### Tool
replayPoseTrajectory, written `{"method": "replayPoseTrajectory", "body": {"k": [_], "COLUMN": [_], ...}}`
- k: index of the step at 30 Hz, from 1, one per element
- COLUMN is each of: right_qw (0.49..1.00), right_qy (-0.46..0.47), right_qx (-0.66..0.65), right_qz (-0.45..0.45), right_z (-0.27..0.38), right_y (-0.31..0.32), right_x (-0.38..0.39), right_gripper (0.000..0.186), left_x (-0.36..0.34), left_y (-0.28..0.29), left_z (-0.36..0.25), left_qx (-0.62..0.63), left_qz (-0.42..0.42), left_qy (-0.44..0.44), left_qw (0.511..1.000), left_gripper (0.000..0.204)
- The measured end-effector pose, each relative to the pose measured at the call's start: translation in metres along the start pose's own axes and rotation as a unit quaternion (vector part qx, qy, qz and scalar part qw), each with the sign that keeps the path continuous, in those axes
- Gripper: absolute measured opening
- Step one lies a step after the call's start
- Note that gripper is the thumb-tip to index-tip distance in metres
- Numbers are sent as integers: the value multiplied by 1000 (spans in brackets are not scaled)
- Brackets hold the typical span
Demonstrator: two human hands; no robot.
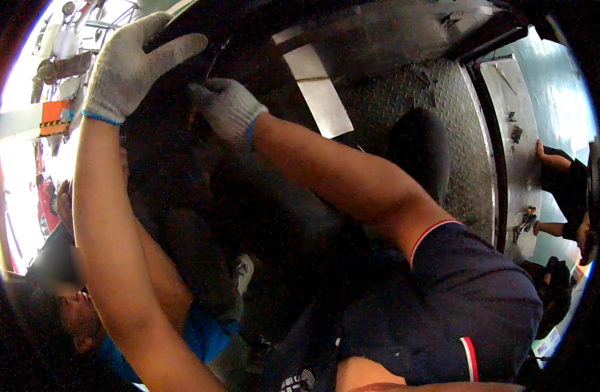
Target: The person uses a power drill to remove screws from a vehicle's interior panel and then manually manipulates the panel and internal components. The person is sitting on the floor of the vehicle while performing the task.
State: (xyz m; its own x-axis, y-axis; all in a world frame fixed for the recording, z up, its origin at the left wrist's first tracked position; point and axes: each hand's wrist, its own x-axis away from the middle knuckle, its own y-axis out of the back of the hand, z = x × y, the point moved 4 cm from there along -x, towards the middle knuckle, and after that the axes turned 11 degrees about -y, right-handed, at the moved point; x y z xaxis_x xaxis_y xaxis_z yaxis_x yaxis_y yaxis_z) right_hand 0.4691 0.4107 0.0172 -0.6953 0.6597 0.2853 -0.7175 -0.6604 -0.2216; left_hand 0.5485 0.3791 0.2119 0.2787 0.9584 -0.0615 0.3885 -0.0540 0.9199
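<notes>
Steel tread plate [463,130], upper right. Dark panelling [254,55], upper centre: left gloved hand [133,65] near, thumb and fingers spread; right gloved hand [231,110], fingers curled, contents indiscernible. Possible hazard: pinched fingers, should shadow mask an edge.

The left forearm [107,215] rises from the lower edge to the gloved left hand [127,65] at upper left, thumb spread from fingers, while the right forearm [339,170] slants leftward to the gloved right hand [231,108], fingers bent, upper left of centre.
</notes>
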Motion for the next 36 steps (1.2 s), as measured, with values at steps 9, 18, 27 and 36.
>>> {"method": "replayPoseTrajectory", "body": {"k": [9,18,27,36], "right_qw": [758,730,829,996], "right_qy": [339,303,217,-23], "right_qx": [547,608,511,-39], "right_qz": [-111,-75,-67,-80], "right_z": [32,41,45,-1], "right_y": [94,117,103,-8], "right_x": [35,42,37,-7], "right_gripper": [30,25,25,39], "left_x": [4,-2,0,-1], "left_y": [5,-1,-1,0], "left_z": [-14,-15,-18,-8], "left_qx": [-37,0,10,-38], "left_qz": [26,16,11,17], "left_qy": [71,52,44,7], "left_qw": [996,999,999,999], "left_gripper": [48,47,46,48]}}
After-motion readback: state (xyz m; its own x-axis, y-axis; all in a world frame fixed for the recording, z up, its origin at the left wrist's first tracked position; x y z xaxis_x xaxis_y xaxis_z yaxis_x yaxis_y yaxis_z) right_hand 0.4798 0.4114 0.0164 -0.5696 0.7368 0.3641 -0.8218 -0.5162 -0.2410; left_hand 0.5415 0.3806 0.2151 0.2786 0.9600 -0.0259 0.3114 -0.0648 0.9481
